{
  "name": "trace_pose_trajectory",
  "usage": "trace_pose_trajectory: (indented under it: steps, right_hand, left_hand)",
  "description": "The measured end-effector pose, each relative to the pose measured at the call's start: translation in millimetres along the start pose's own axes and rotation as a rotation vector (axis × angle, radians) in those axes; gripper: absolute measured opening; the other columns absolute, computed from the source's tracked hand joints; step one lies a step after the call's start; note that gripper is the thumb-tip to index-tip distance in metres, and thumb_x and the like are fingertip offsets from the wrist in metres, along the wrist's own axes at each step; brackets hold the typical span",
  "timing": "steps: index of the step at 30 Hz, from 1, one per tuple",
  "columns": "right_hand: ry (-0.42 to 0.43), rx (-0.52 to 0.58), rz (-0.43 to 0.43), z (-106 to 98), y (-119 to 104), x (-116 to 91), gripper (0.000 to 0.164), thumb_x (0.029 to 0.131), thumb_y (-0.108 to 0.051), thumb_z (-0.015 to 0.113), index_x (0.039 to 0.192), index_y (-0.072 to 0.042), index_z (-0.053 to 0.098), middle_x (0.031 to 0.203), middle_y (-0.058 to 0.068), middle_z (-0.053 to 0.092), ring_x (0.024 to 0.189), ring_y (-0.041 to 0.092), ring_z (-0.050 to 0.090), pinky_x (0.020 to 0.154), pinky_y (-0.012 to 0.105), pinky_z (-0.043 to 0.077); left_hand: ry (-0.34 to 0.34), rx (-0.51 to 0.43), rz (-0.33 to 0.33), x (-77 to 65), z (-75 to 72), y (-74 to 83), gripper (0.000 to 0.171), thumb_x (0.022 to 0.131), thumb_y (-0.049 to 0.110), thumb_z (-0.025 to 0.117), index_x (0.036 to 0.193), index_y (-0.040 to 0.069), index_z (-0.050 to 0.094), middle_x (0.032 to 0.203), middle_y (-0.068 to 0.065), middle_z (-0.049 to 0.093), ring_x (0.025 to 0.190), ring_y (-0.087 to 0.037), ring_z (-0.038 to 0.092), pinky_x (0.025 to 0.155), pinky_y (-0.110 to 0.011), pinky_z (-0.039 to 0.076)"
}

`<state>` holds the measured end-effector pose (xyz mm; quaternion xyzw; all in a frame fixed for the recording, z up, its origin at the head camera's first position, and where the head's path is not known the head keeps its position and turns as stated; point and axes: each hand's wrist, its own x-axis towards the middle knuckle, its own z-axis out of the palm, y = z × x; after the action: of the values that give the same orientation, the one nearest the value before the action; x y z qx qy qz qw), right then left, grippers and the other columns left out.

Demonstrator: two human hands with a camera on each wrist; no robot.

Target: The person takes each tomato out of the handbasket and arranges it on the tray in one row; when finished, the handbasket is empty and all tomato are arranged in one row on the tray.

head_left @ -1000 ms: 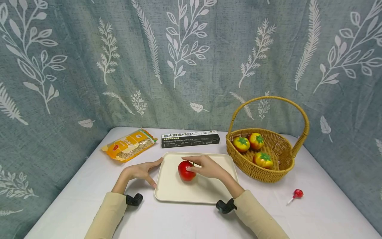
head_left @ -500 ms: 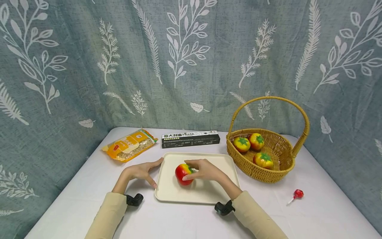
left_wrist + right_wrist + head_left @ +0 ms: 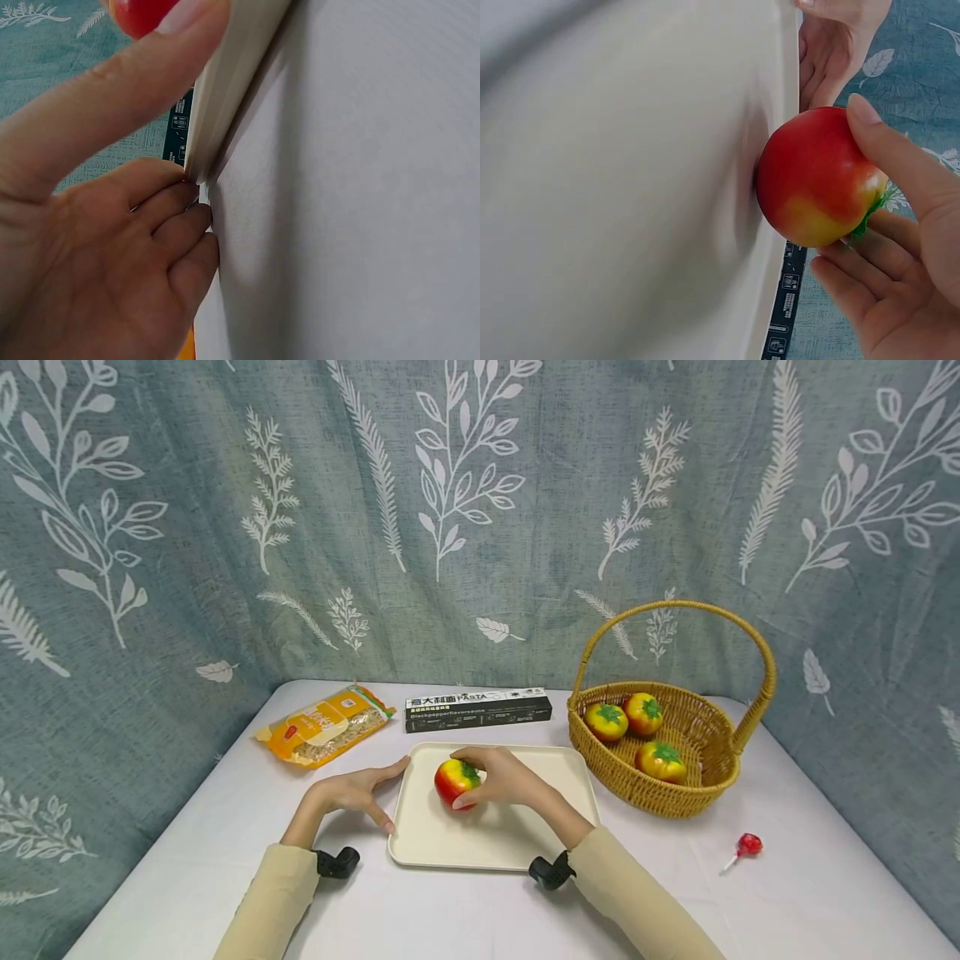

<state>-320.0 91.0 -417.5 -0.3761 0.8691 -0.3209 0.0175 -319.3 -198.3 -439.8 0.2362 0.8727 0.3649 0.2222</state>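
A glossy red-and-yellow tomato (image 3: 454,782) with a green leafy top is at the left half of a cream tray (image 3: 525,843). My right hand (image 3: 504,775) holds it from the right, thumb on the near side and fingers behind its leafy end. In the right wrist view the tomato (image 3: 814,176) is close over the tray surface, and the fingertips lie near its green leaves. My left hand (image 3: 356,795) spans the tray's left side, thumb at the near corner and fingers at the far one. The left wrist view shows these fingertips right at the tray's rim (image 3: 225,97).
A wicker basket (image 3: 637,789) with a tall handle and several similar tomatoes stands at the back right. Behind the tray lies a black pasta box (image 3: 477,710), with an orange food bag (image 3: 326,727) to its left. A red lollipop (image 3: 747,846) lies at the right.
The tomato has turned in my right hand, so its yellow part and green top now show. It shifted slightly left along with the right hand. My left hand has stayed in place.
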Motion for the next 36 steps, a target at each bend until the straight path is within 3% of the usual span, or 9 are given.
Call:
trace_pose_trajectory:
  steps: [12, 21, 29, 36]
  right_hand:
    - [-0.055, -0.107, 0.031, 6, -3, 19, 0.076, 0.070, -0.037, 0.085, 0.134, -0.007, 0.057, 0.130, 0.008, 0.061, 0.121, 0.021, 0.055, 0.104, 0.034, 0.041]
    - [-0.066, -0.092, 0.009, 16, -10, 31, 0.076, 0.071, -0.033, 0.086, 0.137, -0.009, 0.055, 0.135, 0.004, 0.058, 0.124, 0.018, 0.052, 0.106, 0.031, 0.039]
    - [-0.096, -0.086, -0.085, 21, -18, 34, 0.078, 0.069, -0.028, 0.087, 0.137, -0.008, 0.055, 0.137, 0.005, 0.056, 0.126, 0.019, 0.050, 0.108, 0.029, 0.035]
    - [-0.112, -0.076, -0.052, 20, -19, 31, 0.079, 0.069, -0.026, 0.088, 0.139, -0.010, 0.053, 0.138, 0.003, 0.055, 0.128, 0.019, 0.048, 0.109, 0.031, 0.034]
  left_hand:
    - [-0.012, -0.010, 0.006, 1.8, 0.0, -2.0, 0.117, 0.066, 0.022, 0.089, 0.154, 0.004, 0.015, 0.158, -0.019, 0.011, 0.145, -0.036, 0.009, 0.116, -0.053, 0.007]
    - [-0.006, -0.011, 0.011, 1.3, 0.3, -1.7, 0.116, 0.066, 0.020, 0.089, 0.154, 0.004, 0.015, 0.158, -0.020, 0.013, 0.145, -0.036, 0.009, 0.116, -0.052, 0.008]
    - [-0.008, -0.025, 0.015, 0.1, 0.8, -0.7, 0.116, 0.066, 0.019, 0.089, 0.154, 0.005, 0.015, 0.158, -0.021, 0.013, 0.145, -0.037, 0.008, 0.116, -0.053, 0.006]
    - [-0.013, -0.023, 0.023, 1.1, 0.6, -1.5, 0.115, 0.066, 0.018, 0.089, 0.154, 0.003, 0.015, 0.158, -0.019, 0.013, 0.145, -0.036, 0.009, 0.116, -0.053, 0.007]
